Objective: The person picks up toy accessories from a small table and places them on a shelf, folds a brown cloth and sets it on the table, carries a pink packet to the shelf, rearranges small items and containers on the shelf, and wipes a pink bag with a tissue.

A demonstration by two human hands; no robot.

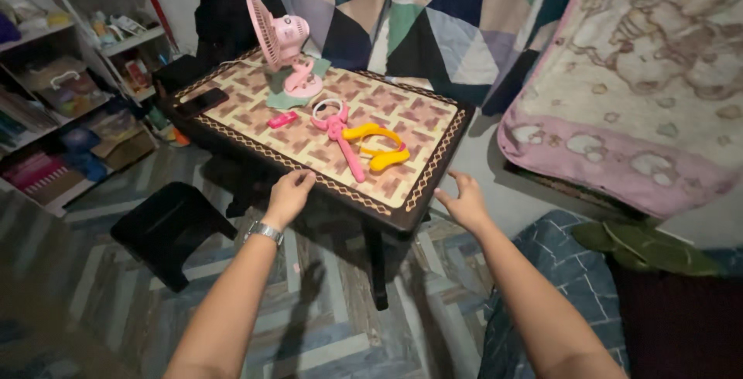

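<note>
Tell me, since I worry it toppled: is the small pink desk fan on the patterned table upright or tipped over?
Upright: the small pink desk fan stands on its round base on the patterned table, head raised.

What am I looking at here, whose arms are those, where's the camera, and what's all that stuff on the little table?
This is one picture from a camera worn on a person's head, looking down, so the two bare arms reaching forward belong to the wearer. There is no machine. The left hand, with a wristwatch on its wrist, rests on the near edge of a small patterned table. The right hand is open with fingers spread, beside the table's near corner; whether it touches is hard to tell. Neither hand holds anything. On the table stand a pink fan and, nearer, a pink toy tool, a yellow toy tool, a small pink block and a dark phone. A black stool stands on the floor to the left.
</note>
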